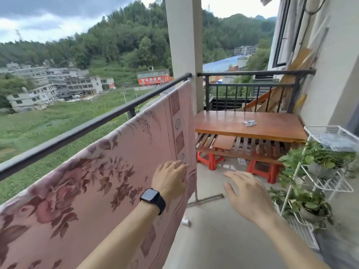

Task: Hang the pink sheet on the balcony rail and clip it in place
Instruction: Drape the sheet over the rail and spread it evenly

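The pink sheet (116, 171), printed with dark red flowers, hangs over a bar just inside the black balcony rail (81, 129) and drapes down toward me. My left hand (171, 181), with a ring and a black watch, rests with straight fingers against the sheet near its right edge. To its right, my right hand (246, 193) hovers above the floor, fingers spread, holding nothing. A small pile of pale clips (249, 122) lies on the wooden table (223, 123) ahead.
A concrete pillar (182, 45) stands where the rail ends. Red stools (211, 160) sit beneath the table. A white wire rack (326, 183) with potted plants stands at the right wall. A small white object (185, 222) lies on the concrete floor.
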The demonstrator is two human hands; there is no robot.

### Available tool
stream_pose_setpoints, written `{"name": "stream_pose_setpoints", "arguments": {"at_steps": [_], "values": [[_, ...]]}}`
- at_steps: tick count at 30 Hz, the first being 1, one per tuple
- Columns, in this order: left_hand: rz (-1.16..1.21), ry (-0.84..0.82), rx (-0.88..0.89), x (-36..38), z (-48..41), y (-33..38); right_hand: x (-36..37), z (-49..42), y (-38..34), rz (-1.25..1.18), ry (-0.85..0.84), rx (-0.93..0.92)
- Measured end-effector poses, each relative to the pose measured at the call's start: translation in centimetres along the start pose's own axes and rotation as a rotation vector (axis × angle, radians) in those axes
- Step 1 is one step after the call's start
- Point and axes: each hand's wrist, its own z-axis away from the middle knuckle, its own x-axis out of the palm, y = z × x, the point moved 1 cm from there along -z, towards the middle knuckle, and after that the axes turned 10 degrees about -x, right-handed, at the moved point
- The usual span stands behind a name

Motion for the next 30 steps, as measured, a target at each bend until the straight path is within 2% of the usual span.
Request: {"name": "stream_pose_setpoints", "arguments": {"at_steps": [6,16,24,30], "values": [[-0.063,0.078,0.020,1.4,-15.4,4.3,-0.1,-12.0,8.6,-0.028,0.027,-0.046],[-0.142,0.258,-0.178,-1.4,-36.2,8.0,0.7,-33.3,21.7,-0.167,-0.009,-0.194],[-0.208,0.293,-0.309,-2.2,-50.0,5.8,3.9,-49.4,27.1,-0.143,-0.028,-0.338],[-0.229,0.322,-0.346,-1.9,-60.2,4.1,6.8,-61.8,28.1,-0.222,-0.048,-0.455]]}}
